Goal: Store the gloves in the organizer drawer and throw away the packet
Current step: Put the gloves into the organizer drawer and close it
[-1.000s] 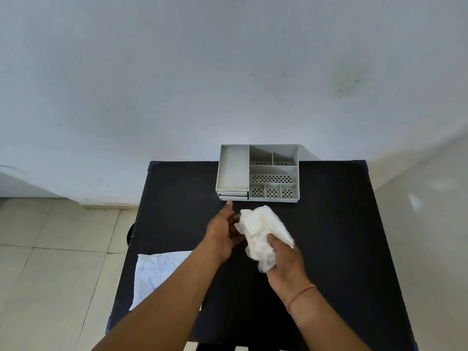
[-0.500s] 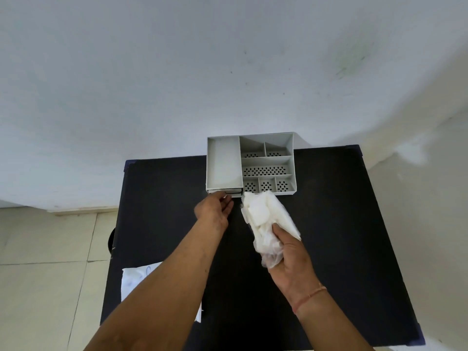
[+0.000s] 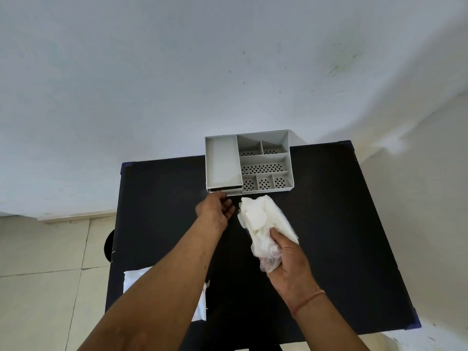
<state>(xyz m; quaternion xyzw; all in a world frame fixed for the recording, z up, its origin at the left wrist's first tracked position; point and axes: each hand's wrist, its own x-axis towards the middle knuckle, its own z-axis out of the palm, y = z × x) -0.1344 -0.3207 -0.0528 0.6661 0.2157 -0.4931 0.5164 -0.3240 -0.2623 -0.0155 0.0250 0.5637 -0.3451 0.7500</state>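
Observation:
The grey organizer (image 3: 222, 163) stands at the table's far edge. Its drawer (image 3: 225, 190) sits at the bottom left and shows a thin dark gap. My left hand (image 3: 215, 211) is just in front of the drawer, fingers loosely curled, its top edge at the drawer front and nothing in it. To the right, my right hand (image 3: 288, 264) is shut on a crumpled bunch of translucent white gloves (image 3: 260, 219) held above the table. The white packet (image 3: 136, 279) lies flat at the table's near left edge, partly hidden under my left forearm.
The black table (image 3: 329, 224) is set against a white wall. The organizer's open compartments have perforated floors. Tiled floor lies to the left, with a dark round object (image 3: 109, 245) beside the table's left edge.
My left hand has moved forward from beside the gloves up to the drawer front. My right hand with the gloves has shifted slightly toward the organizer. The camera has tilted.

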